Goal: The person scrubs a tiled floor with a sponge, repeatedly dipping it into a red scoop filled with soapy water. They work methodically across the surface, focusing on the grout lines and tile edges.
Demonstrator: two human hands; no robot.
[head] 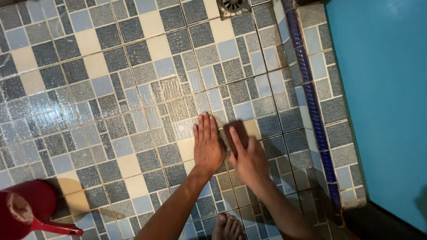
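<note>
My left hand (207, 144) lies flat on the wet tiled floor (133, 89), palm down with its fingers together and pointing away from me. Right beside it, my right hand (248, 161) presses a dark brown rectangular scrubbing block (235, 131) against the tiles, fingers laid over its near end. The tiles just ahead of both hands look wet and soapy. My bare toes (227, 226) show at the bottom edge.
A red plastic dipper (27, 209) with a handle stands at the lower left. A metal floor drain (232, 6) sits at the top. A low tiled kerb with a blue strip (313, 111) borders the floor on the right, against a teal wall (387, 89).
</note>
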